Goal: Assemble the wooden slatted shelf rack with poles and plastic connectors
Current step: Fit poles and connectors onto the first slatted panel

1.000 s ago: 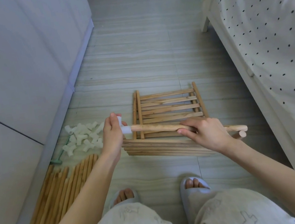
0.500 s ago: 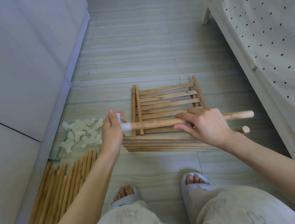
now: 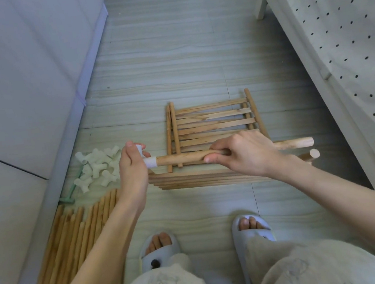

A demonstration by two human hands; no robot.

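Left hand [image 3: 131,170] grips connector [image 3: 149,162], right hand [image 3: 242,152] grips pole [image 3: 184,159]; early stage, spare connectors [image 3: 97,168], poles [image 3: 74,231], slat panels [image 3: 212,124] unassembled.

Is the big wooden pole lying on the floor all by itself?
No, the right hand grips the pole in the air while the left hand holds its white connector.

Bare floor [image 3: 166,57] beyond slatted panels [image 3: 212,124]: open passage. Cabinet [image 3: 20,75] blocks left; bed [image 3: 342,28] blocks right; connector pile [image 3: 97,168] near left hand [image 3: 132,170].
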